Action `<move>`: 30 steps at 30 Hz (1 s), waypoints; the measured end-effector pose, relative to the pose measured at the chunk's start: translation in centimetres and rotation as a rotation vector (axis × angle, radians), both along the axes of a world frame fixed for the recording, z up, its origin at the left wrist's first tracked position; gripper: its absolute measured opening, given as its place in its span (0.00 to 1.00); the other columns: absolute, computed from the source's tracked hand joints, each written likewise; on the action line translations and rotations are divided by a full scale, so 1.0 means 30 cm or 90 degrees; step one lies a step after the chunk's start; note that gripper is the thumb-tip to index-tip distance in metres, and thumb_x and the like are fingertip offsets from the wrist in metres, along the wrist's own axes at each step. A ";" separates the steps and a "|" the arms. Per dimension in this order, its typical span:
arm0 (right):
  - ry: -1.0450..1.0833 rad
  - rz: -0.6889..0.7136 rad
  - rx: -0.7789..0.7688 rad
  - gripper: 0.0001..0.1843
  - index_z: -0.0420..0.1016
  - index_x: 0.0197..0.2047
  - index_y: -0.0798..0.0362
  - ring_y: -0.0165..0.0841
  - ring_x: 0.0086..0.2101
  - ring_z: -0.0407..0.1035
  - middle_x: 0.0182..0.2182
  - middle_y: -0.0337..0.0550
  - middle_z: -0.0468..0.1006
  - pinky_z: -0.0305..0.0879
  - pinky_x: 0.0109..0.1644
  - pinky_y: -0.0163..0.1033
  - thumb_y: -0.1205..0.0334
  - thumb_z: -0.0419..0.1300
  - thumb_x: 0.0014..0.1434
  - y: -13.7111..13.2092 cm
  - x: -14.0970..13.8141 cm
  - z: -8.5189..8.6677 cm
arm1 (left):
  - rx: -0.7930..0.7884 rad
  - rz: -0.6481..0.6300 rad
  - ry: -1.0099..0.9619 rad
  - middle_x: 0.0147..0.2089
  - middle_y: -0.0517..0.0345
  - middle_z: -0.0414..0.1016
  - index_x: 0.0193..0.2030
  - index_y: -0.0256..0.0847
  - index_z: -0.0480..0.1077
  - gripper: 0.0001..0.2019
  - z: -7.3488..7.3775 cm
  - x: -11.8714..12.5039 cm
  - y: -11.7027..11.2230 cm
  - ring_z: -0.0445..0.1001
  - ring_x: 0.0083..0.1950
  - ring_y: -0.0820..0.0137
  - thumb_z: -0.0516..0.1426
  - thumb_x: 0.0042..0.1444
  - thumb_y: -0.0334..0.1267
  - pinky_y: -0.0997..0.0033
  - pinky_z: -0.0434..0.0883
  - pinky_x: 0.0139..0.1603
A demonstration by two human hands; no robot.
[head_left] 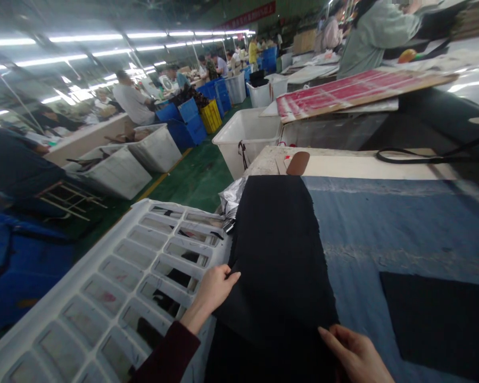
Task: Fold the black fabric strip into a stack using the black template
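A long piece of black fabric [281, 239] lies over the left edge of the blue-covered table [367, 218] and runs down toward me. My left hand [214, 290] pinches its left edge between thumb and fingers. On the opposite edge, nearer to me, my right hand [353, 348] grips the fabric with the thumb on top. Between the hands the cloth is slightly raised and creased. Another black fabric piece [443, 324] lies flat on the blue cover at the right.
A white slatted plastic rack [115, 260] stands at my left, dark scraps showing through it. A brown oval piece [298, 163] and a black strap [415, 158] lie at the table's far side. White bins [243, 127] and a red-topped board [355, 93] are beyond. Several people work farther off.
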State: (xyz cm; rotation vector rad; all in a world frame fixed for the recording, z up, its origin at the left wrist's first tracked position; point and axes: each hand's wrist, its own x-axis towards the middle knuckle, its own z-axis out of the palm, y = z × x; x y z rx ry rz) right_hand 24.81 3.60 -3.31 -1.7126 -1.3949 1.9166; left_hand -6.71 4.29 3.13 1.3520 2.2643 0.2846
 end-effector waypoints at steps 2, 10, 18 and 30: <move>0.005 -0.003 0.002 0.27 0.61 0.24 0.50 0.27 0.09 0.58 0.09 0.34 0.64 0.47 0.11 0.29 0.33 0.52 0.51 0.000 0.001 0.002 | -0.001 0.000 -0.007 0.21 0.63 0.65 0.25 0.41 0.67 0.16 -0.002 -0.001 0.000 0.65 0.26 0.72 0.54 0.55 0.50 0.72 0.52 0.27; -0.001 -0.009 0.012 0.26 0.60 0.24 0.50 0.26 0.09 0.58 0.08 0.32 0.62 0.47 0.11 0.28 0.34 0.52 0.51 -0.008 0.009 -0.022 | -0.008 0.002 -0.025 0.20 0.64 0.66 0.26 0.42 0.67 0.16 0.001 -0.001 0.005 0.66 0.25 0.72 0.53 0.56 0.51 0.72 0.54 0.27; -0.014 -0.016 0.025 0.22 0.58 0.24 0.50 0.27 0.09 0.59 0.09 0.31 0.62 0.48 0.10 0.28 0.39 0.51 0.53 -0.003 -0.001 -0.005 | -0.006 -0.024 -0.024 0.21 0.64 0.66 0.26 0.42 0.66 0.18 -0.010 -0.007 0.007 0.67 0.26 0.71 0.52 0.57 0.53 0.72 0.54 0.29; 0.002 -0.064 0.022 0.19 0.59 0.24 0.51 0.26 0.09 0.58 0.09 0.30 0.61 0.51 0.10 0.27 0.43 0.51 0.53 -0.004 -0.006 0.029 | -0.029 -0.046 -0.031 0.21 0.63 0.68 0.28 0.43 0.67 0.21 -0.035 -0.021 0.015 0.70 0.27 0.68 0.50 0.56 0.59 0.70 0.58 0.32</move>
